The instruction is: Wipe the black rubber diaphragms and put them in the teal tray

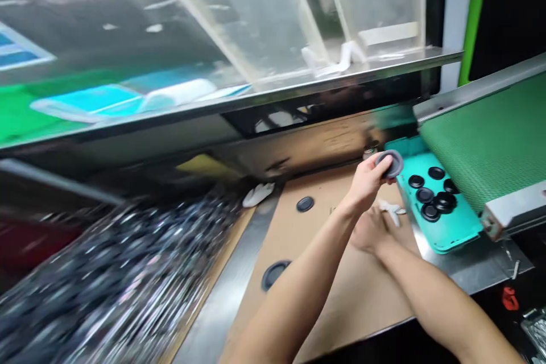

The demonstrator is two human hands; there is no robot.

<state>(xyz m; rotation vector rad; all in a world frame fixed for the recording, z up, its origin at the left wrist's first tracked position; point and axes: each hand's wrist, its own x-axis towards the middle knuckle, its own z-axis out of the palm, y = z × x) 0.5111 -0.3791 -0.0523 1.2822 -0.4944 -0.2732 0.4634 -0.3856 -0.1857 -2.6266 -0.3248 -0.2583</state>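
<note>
My left hand [367, 179] is closed round a dark grey round disc [394, 164] with a raised rim, thumb on its face, held up near the teal tray [458, 242]. Below it, my right hand [367, 230] is low over the cardboard sheet [350, 296], beside a crumpled white piece [393, 211]. The left wrist covers part of the right hand, and blur hides how its fingers are set. Two similar black discs lie on the cardboard: one disc [305, 204] farther back, another disc [273, 276] partly behind my left forearm. Several black discs [425, 195] sit in the tray.
A green conveyor belt [495, 131] with a metal edge overhangs the tray on the right. Rows of dark parts in clear plastic [128, 261] fill the left. A metal shelf edge [273, 94] runs across the back. A red object [509, 298] lies at the lower right.
</note>
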